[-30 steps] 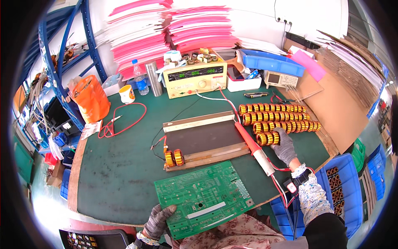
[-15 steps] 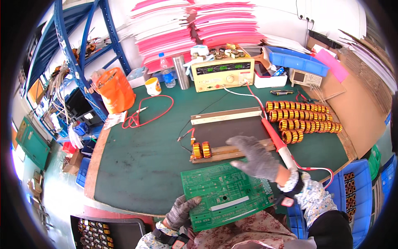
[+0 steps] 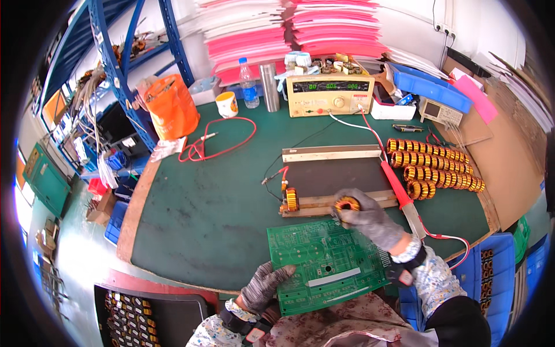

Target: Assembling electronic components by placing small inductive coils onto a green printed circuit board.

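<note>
A green circuit board lies tilted over the table's near edge, close to my lap. My left hand, in a grey glove, grips its left edge with the thumb on top. Above the board's far edge, my gloved right hand holds a copper-wound toroidal coil between thumb and fingers. Behind it is a dark test fixture with wooden rails. One more toroidal coil stands at the left end of the near rail, beside a red clip lead.
Rows of coils stand on the right of the green table. A red probe with a cable lies across the fixture's right end. Behind are a power supply, bottle and mug. Blue bins flank the right side.
My right hand has taken one of the two coils from the fixture's near rail and brought it over the board. My left hand keeps its hold on the board. The view has shifted slightly.
</note>
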`<state>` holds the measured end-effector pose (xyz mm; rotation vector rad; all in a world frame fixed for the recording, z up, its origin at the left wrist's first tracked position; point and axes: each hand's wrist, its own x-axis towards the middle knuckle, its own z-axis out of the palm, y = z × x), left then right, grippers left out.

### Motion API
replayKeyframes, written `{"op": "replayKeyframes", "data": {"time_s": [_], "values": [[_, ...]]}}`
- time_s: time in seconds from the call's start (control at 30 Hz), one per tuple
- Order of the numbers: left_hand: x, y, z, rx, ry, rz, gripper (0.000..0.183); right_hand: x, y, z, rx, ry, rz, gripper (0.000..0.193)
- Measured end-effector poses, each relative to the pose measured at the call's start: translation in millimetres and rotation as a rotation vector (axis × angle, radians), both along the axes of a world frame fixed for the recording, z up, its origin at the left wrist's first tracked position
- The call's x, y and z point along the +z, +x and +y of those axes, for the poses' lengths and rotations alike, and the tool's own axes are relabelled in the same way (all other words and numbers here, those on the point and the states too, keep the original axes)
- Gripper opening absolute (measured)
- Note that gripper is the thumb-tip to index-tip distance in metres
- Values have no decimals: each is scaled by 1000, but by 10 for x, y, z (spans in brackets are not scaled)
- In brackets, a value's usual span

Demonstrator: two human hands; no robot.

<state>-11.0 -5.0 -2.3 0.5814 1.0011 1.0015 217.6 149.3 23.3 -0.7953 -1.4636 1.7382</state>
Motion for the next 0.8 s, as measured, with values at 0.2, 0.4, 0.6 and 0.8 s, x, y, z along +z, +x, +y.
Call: {"op": "replayKeyframes", "data": {"time_s": [0.2, 0.4, 0.6, 0.8], "values": [[68, -2, 38, 2, -33, 38, 36, -265, 727, -473, -229, 226, -387, 18], [-12, 18, 21, 24, -8, 87, 38, -248, 807, -690, -342, 175, -371, 10], [-20, 13, 18, 16, -17, 141, 40, -253, 827, -658, -292, 190, -409, 12], [21, 28, 18, 19, -5, 131, 40, -251, 632, -740, -328, 812, -691, 17]]}}
